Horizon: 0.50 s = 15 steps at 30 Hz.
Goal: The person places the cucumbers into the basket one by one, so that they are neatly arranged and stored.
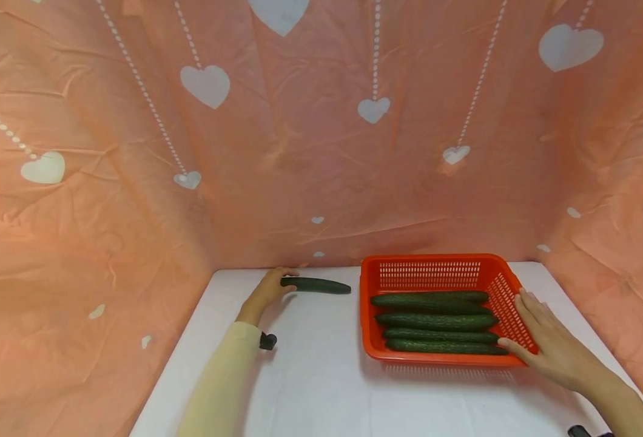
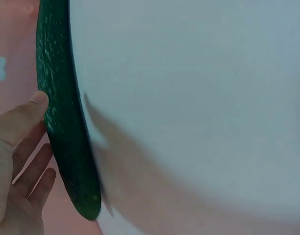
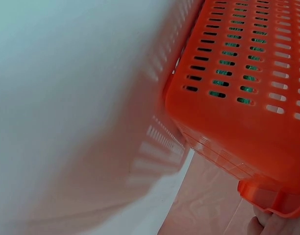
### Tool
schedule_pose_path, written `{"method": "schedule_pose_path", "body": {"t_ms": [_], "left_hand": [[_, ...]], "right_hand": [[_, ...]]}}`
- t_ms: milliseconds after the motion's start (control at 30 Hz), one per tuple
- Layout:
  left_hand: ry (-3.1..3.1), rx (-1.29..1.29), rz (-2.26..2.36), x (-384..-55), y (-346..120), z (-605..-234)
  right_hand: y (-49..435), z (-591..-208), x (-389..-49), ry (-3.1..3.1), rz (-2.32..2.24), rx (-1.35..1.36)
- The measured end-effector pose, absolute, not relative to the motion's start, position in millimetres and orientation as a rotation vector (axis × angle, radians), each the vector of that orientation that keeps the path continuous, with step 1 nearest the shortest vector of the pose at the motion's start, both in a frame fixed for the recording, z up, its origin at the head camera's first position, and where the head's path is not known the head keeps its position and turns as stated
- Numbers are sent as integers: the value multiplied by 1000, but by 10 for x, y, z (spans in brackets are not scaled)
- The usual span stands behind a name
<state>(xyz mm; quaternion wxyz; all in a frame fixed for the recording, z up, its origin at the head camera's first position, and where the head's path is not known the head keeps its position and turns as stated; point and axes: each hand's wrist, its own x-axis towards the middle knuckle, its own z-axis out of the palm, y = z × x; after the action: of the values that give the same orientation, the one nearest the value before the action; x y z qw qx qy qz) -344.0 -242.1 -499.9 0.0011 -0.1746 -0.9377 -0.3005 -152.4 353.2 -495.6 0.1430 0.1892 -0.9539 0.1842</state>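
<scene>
On the white table's back left part, my left hand (image 1: 271, 287) holds a dark green cucumber (image 1: 321, 286) by its left end, thumb on the near side and fingers on the far side. The left wrist view shows the thumb tip against the skin of the cucumber (image 2: 62, 112). To the right stands a red slotted basket (image 1: 369, 315) with several cucumbers (image 1: 436, 321) lying side by side in it. My right hand (image 1: 558, 346) rests at the basket's right rim, fingers fairly straight, its thumb over the front right corner. In the right wrist view, fingers (image 3: 272, 225) show below the basket's handle (image 3: 277, 198).
A white cloth covers the table (image 1: 310, 376). Close behind it and along both sides hangs a pink-orange curtain (image 1: 299, 152) printed with white hearts. The basket stands near the back edge, to the right of the held cucumber.
</scene>
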Motion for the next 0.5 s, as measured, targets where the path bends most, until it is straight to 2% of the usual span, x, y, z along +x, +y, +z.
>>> {"method": "schedule_pose_path", "body": {"t_ms": [500], "left_hand": [[-2966, -382, -664, -3437, -2611, -5132]], "right_hand": [[3532, -4951, -1532, -2740, 465, 558]]}}
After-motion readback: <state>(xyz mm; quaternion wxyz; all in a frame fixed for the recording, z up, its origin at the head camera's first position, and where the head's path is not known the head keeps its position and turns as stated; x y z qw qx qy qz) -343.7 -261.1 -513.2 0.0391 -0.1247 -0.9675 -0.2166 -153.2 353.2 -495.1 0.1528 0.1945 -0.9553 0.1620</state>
